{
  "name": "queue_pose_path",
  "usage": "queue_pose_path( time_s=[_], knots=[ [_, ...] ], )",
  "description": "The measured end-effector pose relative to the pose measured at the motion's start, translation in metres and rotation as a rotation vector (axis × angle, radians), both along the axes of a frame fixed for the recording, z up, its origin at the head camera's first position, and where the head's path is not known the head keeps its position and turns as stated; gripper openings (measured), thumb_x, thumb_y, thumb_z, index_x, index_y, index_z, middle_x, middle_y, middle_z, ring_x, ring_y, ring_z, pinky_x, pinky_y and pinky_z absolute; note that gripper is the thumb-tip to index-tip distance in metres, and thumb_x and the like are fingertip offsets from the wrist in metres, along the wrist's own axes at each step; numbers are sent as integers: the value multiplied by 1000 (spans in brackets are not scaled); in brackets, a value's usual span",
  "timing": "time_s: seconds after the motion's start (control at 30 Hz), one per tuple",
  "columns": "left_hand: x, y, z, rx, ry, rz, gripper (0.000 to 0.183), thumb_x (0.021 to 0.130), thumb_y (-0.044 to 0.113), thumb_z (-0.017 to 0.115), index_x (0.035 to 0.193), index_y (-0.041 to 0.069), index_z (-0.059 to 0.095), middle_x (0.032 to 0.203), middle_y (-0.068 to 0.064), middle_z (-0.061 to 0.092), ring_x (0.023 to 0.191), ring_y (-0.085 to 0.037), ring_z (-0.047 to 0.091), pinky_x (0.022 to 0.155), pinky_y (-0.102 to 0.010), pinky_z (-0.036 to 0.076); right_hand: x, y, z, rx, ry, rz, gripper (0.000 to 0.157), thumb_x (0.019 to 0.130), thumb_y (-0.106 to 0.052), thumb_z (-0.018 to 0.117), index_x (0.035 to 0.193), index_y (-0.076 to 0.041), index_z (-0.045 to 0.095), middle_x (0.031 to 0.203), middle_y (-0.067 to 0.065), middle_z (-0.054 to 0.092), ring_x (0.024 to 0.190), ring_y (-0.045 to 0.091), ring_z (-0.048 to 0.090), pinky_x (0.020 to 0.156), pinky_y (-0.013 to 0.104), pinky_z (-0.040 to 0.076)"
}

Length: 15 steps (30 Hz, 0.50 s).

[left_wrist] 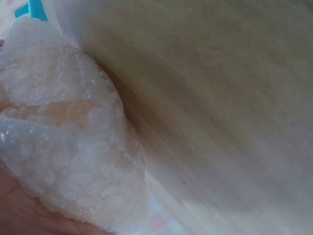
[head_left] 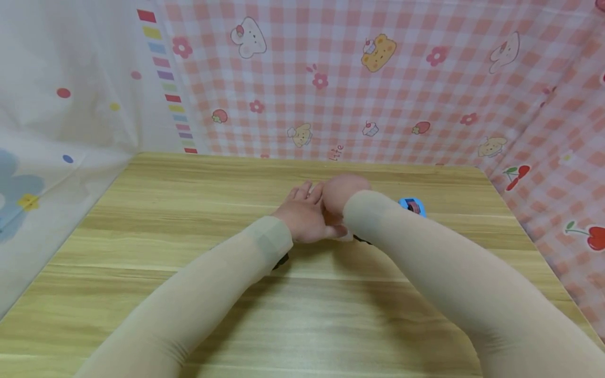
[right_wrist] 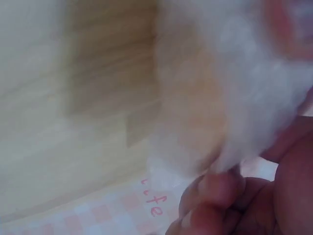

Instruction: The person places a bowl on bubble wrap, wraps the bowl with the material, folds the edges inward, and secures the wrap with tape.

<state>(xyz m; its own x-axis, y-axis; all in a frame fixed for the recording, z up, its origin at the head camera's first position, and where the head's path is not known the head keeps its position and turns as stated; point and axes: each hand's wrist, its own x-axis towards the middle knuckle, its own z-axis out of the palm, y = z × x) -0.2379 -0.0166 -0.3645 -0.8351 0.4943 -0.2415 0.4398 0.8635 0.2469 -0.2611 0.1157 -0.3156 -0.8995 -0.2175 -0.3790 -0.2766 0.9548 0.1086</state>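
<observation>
Between my two hands is a bundle of clear bubble wrap [left_wrist: 68, 156], with something tan showing dimly through it; the wrapped thing's kind cannot be made out. My left hand [head_left: 304, 219] holds the bundle from the left, back of the hand up, thumb toward the right. The right hand [head_left: 345, 194] is bent over the far right side. In the right wrist view its curled fingers [right_wrist: 217, 191] pinch the lower edge of the wrap, which is blurred there. The head view hides most of the bundle behind the hands.
A blue tape dispenser [head_left: 413, 206] lies on the wood-grain table [head_left: 302, 315], just beyond the right forearm. Pink checked cloth [head_left: 283, 79] hangs behind the table and along its right side. White cloth [head_left: 85, 63] with coloured dots hangs on the left.
</observation>
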Motion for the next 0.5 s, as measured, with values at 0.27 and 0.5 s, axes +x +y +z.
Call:
queue_pose_path(
  time_s=[0.27, 0.5],
  knots=[
    [-1, 1, 1, -52, 5, -18, 116, 92, 89, 40, 170, 13, 1, 180, -2, -6, 166, -32, -9, 135, -51, 2, -5, 8, -1, -25, 4, 8, 24, 100, -28, 64, 113, -13, 78, 122, 7, 74, 103, 23, 67, 96, 47, 59],
    [0, 2, 1, -122, 62, -63, 114, 93, 89, 31, 170, 11, -1, 180, -7, -5, 166, -36, -6, 134, -54, 4, -3, 17, 0, -49, 28, -63, 31, 101, -38, 61, 104, -13, 80, 112, 5, 77, 94, 21, 69, 88, 45, 61]
  ],
)
